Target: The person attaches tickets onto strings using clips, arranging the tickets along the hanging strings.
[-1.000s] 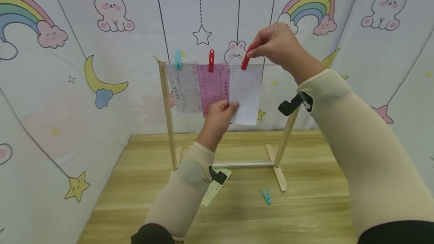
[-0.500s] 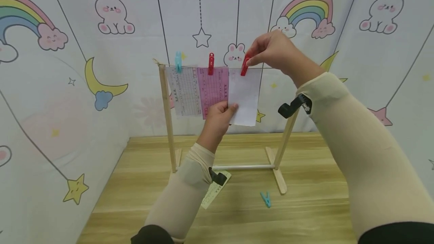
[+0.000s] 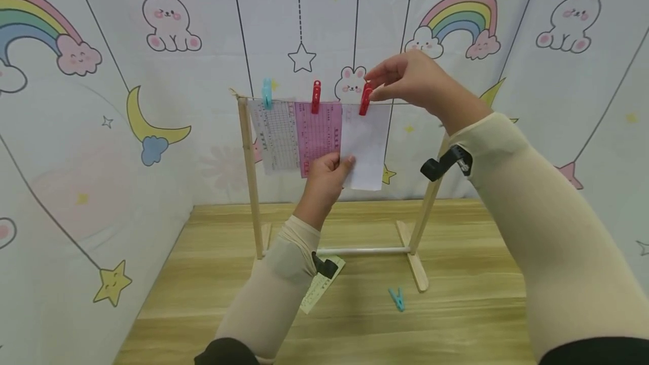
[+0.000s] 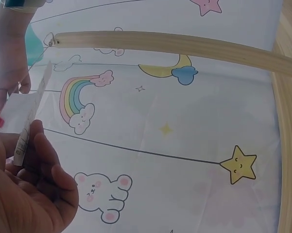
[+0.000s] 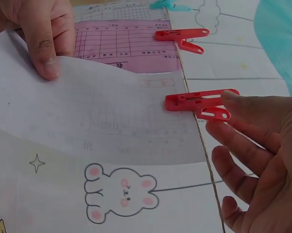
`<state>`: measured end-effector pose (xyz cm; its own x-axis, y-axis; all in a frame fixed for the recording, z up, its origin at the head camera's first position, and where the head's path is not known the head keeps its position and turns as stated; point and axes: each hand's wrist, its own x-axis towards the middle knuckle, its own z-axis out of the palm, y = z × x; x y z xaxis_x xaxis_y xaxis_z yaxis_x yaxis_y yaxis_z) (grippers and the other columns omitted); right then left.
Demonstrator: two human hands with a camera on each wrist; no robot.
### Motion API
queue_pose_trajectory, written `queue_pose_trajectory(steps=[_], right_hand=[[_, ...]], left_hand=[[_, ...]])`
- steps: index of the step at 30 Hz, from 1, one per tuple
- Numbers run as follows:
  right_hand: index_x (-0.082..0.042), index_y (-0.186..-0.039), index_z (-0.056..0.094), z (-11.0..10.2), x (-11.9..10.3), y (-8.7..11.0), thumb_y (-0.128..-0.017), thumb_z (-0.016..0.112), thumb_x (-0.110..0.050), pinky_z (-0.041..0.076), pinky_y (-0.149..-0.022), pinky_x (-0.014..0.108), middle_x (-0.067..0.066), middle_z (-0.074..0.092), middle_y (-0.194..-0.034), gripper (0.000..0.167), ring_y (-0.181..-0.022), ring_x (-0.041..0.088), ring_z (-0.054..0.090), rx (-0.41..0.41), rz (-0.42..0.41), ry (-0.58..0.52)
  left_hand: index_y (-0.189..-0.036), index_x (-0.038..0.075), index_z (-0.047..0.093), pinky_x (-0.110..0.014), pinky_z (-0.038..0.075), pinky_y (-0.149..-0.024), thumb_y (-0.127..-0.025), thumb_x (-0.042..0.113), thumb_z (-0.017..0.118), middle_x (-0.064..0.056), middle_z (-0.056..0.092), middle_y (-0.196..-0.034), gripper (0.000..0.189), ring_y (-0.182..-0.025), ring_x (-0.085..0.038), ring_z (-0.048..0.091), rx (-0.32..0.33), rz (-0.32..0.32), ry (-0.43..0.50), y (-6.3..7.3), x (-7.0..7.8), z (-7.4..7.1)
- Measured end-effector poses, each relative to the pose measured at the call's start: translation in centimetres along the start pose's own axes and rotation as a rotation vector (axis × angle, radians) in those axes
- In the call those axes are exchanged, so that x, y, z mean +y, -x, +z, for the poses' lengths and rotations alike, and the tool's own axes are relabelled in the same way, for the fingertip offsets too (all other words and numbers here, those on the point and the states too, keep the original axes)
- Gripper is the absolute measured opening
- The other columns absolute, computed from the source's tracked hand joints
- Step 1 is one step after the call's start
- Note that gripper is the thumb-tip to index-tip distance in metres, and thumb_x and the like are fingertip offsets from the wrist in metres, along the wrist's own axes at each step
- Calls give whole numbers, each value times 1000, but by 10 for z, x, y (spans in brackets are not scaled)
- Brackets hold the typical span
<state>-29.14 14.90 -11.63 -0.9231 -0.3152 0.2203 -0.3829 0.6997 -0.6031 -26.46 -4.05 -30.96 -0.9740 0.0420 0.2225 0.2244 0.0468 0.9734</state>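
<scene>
A white paper sheet [image 3: 366, 151] hangs from the string, with faint print showing through it in the right wrist view. My left hand [image 3: 327, 182] pinches its left edge, thumb in front and fingers behind. A red clothespin [image 5: 197, 101] is clipped over the sheet's top and the string. Around its handles, my right hand [image 5: 262, 150] has loosened fingers; the thumb tip overlaps one handle and the index fingertip lies close under the other. To the left hang a pink printed sheet [image 3: 318, 128] under another red clothespin [image 3: 316, 97] and a pale printed sheet [image 3: 279, 137] under a blue clothespin [image 3: 267, 93].
The string [image 5: 207, 150] runs between the posts of a wooden frame [image 3: 249, 179] on a wood-grain table [image 3: 471, 275]. A spare blue clothespin [image 3: 398, 299] lies in front of the frame. A yellowish paper slip [image 3: 316, 292] lies partly under the left forearm. A patterned cloth backs everything.
The right hand's fingers have spread from the red clothespin, which stays clipped on the white sheet. The left hand keeps its pinch. The head view has tilted slightly up.
</scene>
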Motion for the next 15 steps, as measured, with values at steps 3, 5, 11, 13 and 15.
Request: queue_pose_trajectory(steps=[3,5,11,13,15], right_hand=[[-21,-140,66,-1,3,4,-91,81,-37,50,-106,41,-2,71,-131,54,-121,17,61,-2,-23,16],[-22,-142,64,-1,4,8,-92,81,-37,50,-105,42,-3,70,-133,56,-122,17,59,0,-36,28],[-22,-141,65,-2,9,20,-91,81,-40,46,-108,50,-1,67,-137,55,-128,20,55,37,-68,61],[-23,-140,66,-2,11,26,-90,80,-41,42,-111,51,0,65,-139,55,-131,21,52,61,-83,73],[-24,-140,66,1,13,36,-91,79,-42,39,-112,53,1,63,-140,53,-133,23,50,102,-105,99]], left_hand=[[-104,6,75,-28,50,-67,-102,30,68,-4,74,-96,25,-82,-15,61,15,13,-21,1,-1,-1],[-106,6,75,-29,50,-69,-102,30,68,-4,74,-97,25,-84,-15,61,22,17,-30,2,-2,-2],[-103,7,75,-30,47,-69,-102,31,69,-3,70,-90,24,-83,-15,56,38,30,-64,4,-3,-4],[-100,8,74,-31,45,-68,-101,32,69,-2,66,-87,24,-81,-16,53,47,44,-92,5,-5,-5],[-100,10,74,-31,46,-69,-101,34,69,-1,65,-88,24,-82,-16,53,54,49,-116,6,-7,-7]])
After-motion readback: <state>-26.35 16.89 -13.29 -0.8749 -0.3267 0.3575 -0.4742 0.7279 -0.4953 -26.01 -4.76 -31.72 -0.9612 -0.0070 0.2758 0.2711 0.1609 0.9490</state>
